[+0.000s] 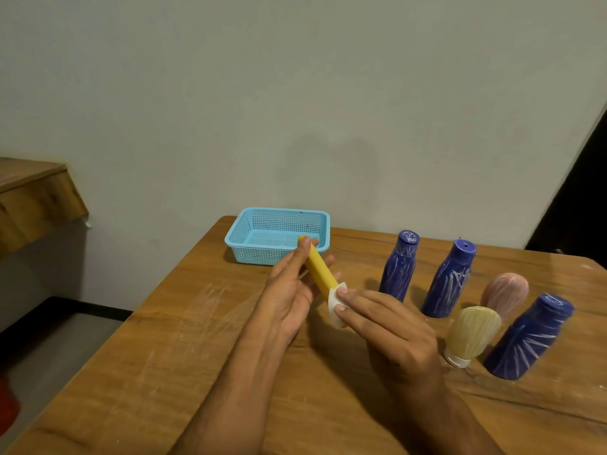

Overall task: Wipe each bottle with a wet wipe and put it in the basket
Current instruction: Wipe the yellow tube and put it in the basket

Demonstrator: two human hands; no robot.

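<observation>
My left hand [289, 290] holds a slim yellow bottle [318, 268] above the table, its far end pointing toward the basket. My right hand [387, 326] pinches a white wet wipe [335, 305] around the bottle's near end. The light blue mesh basket [244, 236] sits at the table's far edge with nothing inside. Three dark blue bottles [398, 266] [448, 279] [528, 339] streaked with white marks stand to the right. A pale yellow bottle [471, 334] and a pink one [504, 293] stand upside down on their caps among them.
The wooden table [164, 356] has white smears on its left half, and its left edge drops to the floor. A wall stands right behind the basket. Another wooden surface [29, 192] juts in at far left.
</observation>
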